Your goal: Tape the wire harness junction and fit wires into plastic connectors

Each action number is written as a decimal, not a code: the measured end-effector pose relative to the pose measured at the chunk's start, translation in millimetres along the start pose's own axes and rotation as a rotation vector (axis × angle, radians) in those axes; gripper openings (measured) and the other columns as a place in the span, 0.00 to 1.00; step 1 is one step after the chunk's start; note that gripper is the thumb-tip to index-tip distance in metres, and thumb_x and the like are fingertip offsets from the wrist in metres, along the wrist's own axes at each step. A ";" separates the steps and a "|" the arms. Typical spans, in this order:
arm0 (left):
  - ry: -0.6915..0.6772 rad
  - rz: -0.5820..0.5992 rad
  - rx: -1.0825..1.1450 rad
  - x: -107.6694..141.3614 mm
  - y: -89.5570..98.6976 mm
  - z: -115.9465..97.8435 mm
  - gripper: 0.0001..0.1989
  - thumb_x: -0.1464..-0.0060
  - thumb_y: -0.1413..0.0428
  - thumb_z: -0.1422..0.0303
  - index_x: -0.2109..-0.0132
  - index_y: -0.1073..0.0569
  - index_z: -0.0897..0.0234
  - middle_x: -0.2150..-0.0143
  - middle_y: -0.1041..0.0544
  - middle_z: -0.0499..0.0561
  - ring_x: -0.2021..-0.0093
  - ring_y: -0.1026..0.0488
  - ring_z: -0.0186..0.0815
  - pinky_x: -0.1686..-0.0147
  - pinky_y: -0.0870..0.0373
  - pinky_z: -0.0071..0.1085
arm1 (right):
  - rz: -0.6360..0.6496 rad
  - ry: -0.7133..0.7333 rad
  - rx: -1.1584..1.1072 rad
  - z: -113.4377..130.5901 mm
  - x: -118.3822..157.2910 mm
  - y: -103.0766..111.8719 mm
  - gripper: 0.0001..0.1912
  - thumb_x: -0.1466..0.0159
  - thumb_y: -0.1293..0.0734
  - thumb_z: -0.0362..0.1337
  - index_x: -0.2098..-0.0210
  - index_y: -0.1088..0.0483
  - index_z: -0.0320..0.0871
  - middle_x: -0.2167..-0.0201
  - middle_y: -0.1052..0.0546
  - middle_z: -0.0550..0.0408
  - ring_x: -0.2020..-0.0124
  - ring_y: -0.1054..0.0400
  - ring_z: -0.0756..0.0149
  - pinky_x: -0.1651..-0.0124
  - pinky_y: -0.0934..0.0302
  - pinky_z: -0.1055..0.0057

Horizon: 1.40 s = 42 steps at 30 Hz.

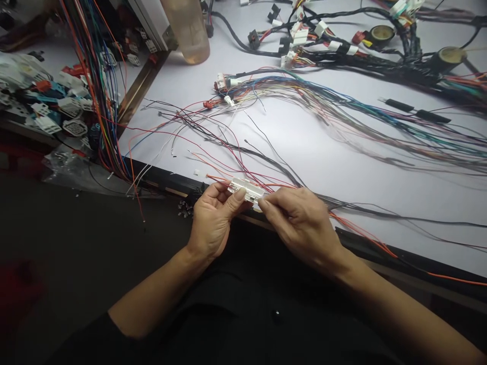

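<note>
Between thumb and fingers my left hand [213, 218] grips a white plastic wire connector [248, 189] near the table's front edge. At the connector's right end is my right hand [300, 218], its thumb and forefinger pinched together. What the pinch holds is mostly hidden; a thin wire seems to run there. Orange wires [361, 235] trail from beneath my right hand along the edge. Left of the connector, a small white plug [200, 173] sits on orange and dark wires. Dark red and black wires [262, 157] lie just behind my hands.
A long bundle of coloured wires [342, 101] crosses the white table. Behind it lies a black-taped harness [361, 63] with connectors. At left, a hanging wire bundle [91, 91] stands beside a pile of connectors [57, 104]. A translucent bottle [190, 33] stands at the back.
</note>
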<state>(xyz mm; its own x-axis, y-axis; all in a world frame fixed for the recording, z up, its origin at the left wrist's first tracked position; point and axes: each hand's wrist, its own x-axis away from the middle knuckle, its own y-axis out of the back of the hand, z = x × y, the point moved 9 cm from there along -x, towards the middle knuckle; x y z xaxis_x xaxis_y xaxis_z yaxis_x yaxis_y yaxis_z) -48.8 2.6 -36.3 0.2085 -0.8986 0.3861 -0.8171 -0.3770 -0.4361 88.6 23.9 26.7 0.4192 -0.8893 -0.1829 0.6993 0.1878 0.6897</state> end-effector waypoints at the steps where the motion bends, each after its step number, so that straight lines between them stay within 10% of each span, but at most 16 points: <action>1: -0.002 0.015 -0.010 0.6 -1.4 0.1 0.12 0.52 0.35 0.73 0.61 0.29 0.66 0.62 0.25 0.50 0.60 0.26 0.33 0.61 0.23 0.28 | 0.017 -0.029 -0.056 -2.0 -1.5 -0.3 0.12 0.34 0.39 0.37 0.71 0.29 0.42 0.75 0.27 0.57 0.73 0.35 0.71 0.64 0.46 0.70; 23: -0.022 0.198 -0.129 2.6 -16.1 -1.6 0.11 0.49 0.37 0.75 0.57 0.26 0.66 0.58 0.24 0.52 0.56 0.26 0.36 0.54 0.24 0.33 | 0.190 -0.211 -0.248 -19.4 -8.1 -8.1 0.14 0.34 0.39 0.38 0.74 0.30 0.41 0.77 0.29 0.58 0.75 0.38 0.73 0.71 0.49 0.74; 31: -0.017 0.176 -0.135 1.2 -13.4 -0.2 0.11 0.50 0.37 0.75 0.57 0.25 0.66 0.58 0.23 0.54 0.57 0.26 0.36 0.56 0.25 0.30 | 0.056 -0.003 0.134 -5.1 -2.3 -4.5 0.16 0.33 0.41 0.38 0.75 0.32 0.40 0.78 0.29 0.56 0.74 0.37 0.71 0.65 0.51 0.69; 42: 0.012 0.166 -0.150 1.0 -14.8 1.2 0.09 0.50 0.37 0.74 0.59 0.23 0.67 0.59 0.23 0.54 0.58 0.26 0.36 0.54 0.26 0.31 | 0.211 -0.197 -0.191 -19.9 -7.6 -9.9 0.14 0.34 0.40 0.39 0.73 0.30 0.41 0.77 0.29 0.59 0.75 0.38 0.73 0.70 0.49 0.74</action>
<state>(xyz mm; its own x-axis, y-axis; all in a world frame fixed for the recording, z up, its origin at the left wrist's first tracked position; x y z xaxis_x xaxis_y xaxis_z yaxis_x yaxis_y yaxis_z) -35.9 6.9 -30.5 0.0592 -0.9424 0.3291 -0.9107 -0.1860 -0.3688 90.0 37.1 7.2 0.4594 -0.8823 0.1020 0.7124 0.4346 0.5511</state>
